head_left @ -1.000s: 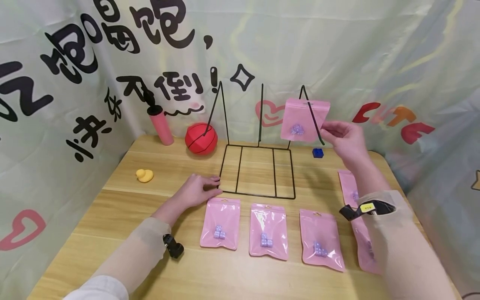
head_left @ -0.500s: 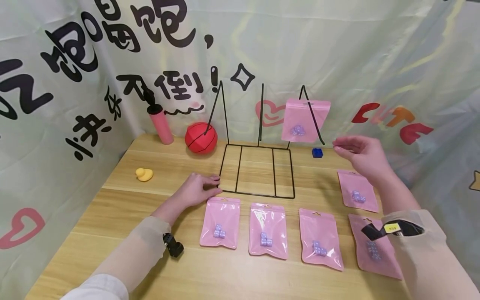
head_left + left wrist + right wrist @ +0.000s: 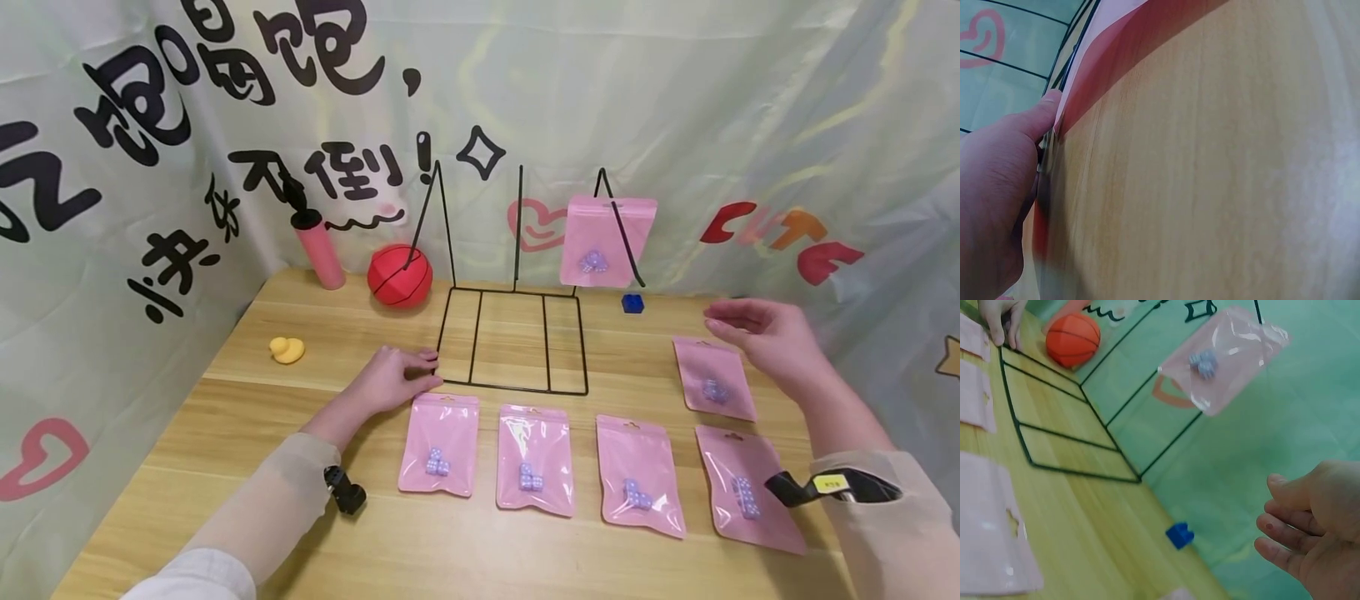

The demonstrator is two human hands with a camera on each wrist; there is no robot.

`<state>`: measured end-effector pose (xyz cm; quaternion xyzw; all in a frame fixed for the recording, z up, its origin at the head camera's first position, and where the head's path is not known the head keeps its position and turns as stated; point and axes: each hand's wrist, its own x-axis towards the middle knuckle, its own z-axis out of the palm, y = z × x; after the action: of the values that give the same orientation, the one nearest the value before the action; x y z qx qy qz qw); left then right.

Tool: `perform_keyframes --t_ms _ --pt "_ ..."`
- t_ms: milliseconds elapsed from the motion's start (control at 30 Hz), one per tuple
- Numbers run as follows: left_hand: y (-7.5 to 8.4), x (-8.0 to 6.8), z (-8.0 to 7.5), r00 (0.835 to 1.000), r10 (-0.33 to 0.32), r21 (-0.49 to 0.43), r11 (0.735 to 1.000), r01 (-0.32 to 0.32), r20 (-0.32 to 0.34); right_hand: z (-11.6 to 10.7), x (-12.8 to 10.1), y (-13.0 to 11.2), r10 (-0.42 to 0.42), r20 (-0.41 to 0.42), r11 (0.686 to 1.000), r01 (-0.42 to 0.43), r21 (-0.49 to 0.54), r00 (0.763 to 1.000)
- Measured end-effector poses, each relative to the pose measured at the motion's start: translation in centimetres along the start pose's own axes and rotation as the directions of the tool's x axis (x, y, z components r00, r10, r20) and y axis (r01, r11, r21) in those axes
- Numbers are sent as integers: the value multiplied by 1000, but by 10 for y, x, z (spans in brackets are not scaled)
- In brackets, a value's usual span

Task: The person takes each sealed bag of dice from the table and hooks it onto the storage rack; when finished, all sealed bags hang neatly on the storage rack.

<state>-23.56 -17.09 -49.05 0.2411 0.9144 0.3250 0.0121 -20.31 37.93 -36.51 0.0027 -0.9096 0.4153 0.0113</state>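
Your right hand [image 3: 772,342] released the pink pouch [image 3: 606,242], which was left hanging on the right hook of the wire rack [image 3: 517,333]. The hand then withdrew to the right and nearer, fingers relaxed, above the far-right pouch on the table [image 3: 712,379].

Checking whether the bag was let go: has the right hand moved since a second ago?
Yes. The right hand moved down and right, away from the hanging pink bag on the wire rack.
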Motion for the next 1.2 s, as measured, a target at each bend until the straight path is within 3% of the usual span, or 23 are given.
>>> perform_keyframes --t_ms 433,667,1200 --pt "2 0 -1 999 -32 8 999 32 15 -3 -7 57 179 32 980 -176 -88 983" --pt "2 0 0 1000 -22 -1 1000 22 9 -4 -7 80 210 22 975 -207 -82 978" --pt "0 1 1 1000 -27 3 1000 27 8 -2 -12 109 361 16 928 -357 -111 933"
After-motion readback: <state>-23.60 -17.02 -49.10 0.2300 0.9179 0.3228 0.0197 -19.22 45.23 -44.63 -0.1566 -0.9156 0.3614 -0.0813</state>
